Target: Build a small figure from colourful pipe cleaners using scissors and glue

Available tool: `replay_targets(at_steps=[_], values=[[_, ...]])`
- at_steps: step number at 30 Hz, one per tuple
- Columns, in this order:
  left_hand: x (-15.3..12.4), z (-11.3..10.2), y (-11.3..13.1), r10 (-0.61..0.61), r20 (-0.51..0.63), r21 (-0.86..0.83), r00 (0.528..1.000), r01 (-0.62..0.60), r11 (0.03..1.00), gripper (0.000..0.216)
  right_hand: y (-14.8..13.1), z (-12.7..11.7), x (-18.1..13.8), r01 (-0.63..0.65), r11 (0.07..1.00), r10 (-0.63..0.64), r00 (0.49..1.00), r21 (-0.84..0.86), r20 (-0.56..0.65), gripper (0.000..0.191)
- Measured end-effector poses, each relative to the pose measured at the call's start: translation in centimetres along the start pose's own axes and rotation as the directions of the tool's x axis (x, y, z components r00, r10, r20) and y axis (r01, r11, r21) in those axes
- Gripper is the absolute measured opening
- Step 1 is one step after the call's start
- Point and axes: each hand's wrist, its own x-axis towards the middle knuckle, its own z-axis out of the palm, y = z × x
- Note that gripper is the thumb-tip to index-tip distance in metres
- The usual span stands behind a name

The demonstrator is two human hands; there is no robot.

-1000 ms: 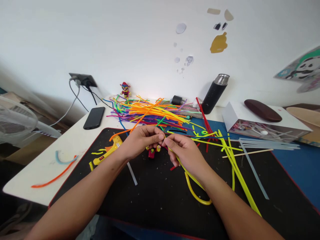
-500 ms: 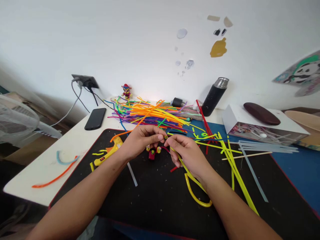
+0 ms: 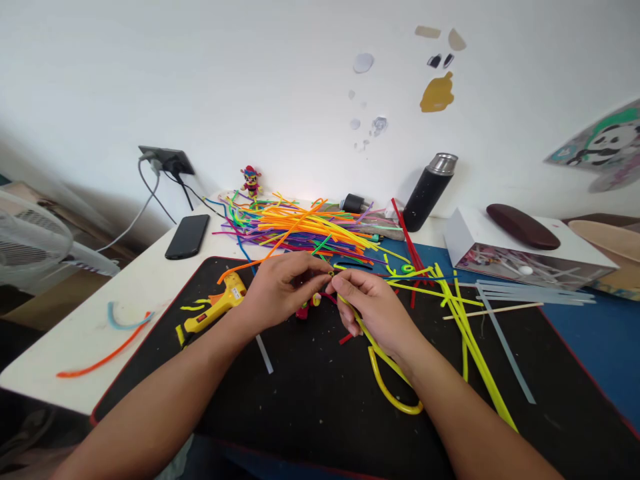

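Note:
My left hand (image 3: pixel 286 285) pinches a small yellow curl between thumb and fingers; it looks like the tip of the yellow pipe cleaner (image 3: pixel 371 332). Opposite it, my right hand (image 3: pixel 373 303) is closed around that same pipe cleaner, whose long part runs down under the wrist and bends into a loop. The fingertips of both hands nearly meet above the black mat (image 3: pixel 320 400). Just behind my left fingers lies a small red and yellow pipe-cleaner figure (image 3: pixel 302 312), mostly hidden by the hand. A yellow glue gun (image 3: pixel 215 315) rests beside my left forearm.
Many coloured pipe cleaners (image 3: pixel 300 223) are heaped at the back, near a finished figure (image 3: pixel 251 180). Yellow strips (image 3: pixel 473 343) and clear glue sticks (image 3: pixel 510 360) lie right. A black flask (image 3: pixel 430 193), a white box (image 3: pixel 530 233) and a phone (image 3: pixel 187 237) stand or lie around.
My left hand has turned and its fingers have closed down further over the small yellow curl, covering more of the red figure. My right hand stays almost in place. The view has shifted slightly.

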Motion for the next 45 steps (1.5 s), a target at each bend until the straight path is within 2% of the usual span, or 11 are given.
replay_targets(at_steps=[6, 27, 35, 38, 42, 45], values=[[0.0, 0.3, 0.1, 0.096, -0.04, 0.102, 0.995, -0.092, 0.991, 0.01, 0.1, 0.1, -0.1, -0.001, 1.0, 0.001, 1.0, -0.005, 0.0, 0.036], [-0.2, 0.4, -0.1, 0.075, -0.06, 0.064, 0.995, -0.071, 0.995, 0.013, 0.0, 0.2, -0.1, 0.007, 0.999, -0.007, 1.0, -0.033, 0.02, 0.036], [-0.2, 0.3, 0.1, -0.058, -0.019, -0.008, 0.998, 0.058, 0.998, 0.015, 0.0, 0.1, -0.2, 0.002, 0.999, -0.002, 1.0, -0.033, 0.016, 0.034], [0.0, 0.2, 0.0, -0.123, 0.0, -0.095, 0.992, 0.122, 0.988, 0.02, -0.1, 0.1, -0.2, -0.001, 1.0, 0.001, 1.0, -0.03, 0.015, 0.035], [0.3, -0.2, -0.1, -0.257, 0.086, -0.277, 0.963, 0.271, 0.922, 0.025, -0.4, 0.0, -0.1, -0.01, 1.0, 0.01, 1.0, -0.018, 0.01, 0.035], [0.5, -0.7, -0.2, -0.306, 0.156, -0.327, 0.939, 0.342, 0.881, 0.026, -0.6, -0.1, -0.1, -0.008, 1.0, 0.008, 1.0, -0.009, 0.004, 0.035]])
